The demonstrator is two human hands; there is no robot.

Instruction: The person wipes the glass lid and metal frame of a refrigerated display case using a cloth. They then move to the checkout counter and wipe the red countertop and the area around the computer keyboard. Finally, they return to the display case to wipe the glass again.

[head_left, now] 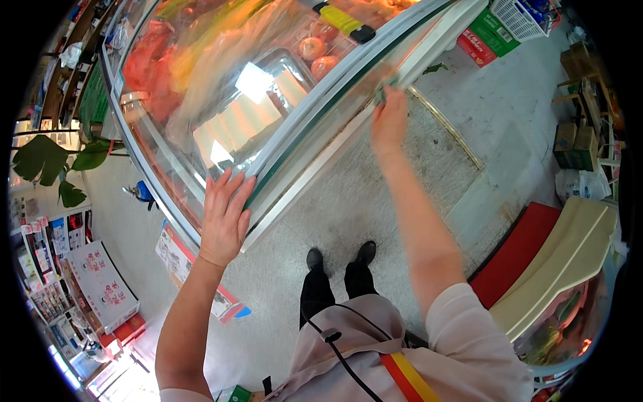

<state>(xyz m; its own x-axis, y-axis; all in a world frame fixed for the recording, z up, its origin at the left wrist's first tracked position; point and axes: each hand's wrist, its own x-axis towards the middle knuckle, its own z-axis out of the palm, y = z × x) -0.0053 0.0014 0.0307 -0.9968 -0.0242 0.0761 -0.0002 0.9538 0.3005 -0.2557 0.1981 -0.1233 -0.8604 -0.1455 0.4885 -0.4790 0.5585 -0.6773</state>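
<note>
In front of me stands a glass-topped display case with a white lower ledge [315, 171]. My left hand [225, 218] lies with fingers stretched out on the case's near corner, against the glass edge. My right hand [390, 126] is closed on a small grey-green pad [386, 87], pressed to the ledge farther right; its exact kind is blurred. A yellow and black handled tool [345, 23] rests on the case top. Through the glass show a clear tray with pale blocks [238, 124], round reddish fruit [312, 48] and red plastic bags [149, 63].
A cream-coloured case edge [556, 268] and a red panel [516, 244] stand to my right. Cartons [576, 144] and a white basket [519, 20] lie beyond. At left are a leafy plant [43, 159], a white box [102, 285] and a flattened printed carton [175, 251].
</note>
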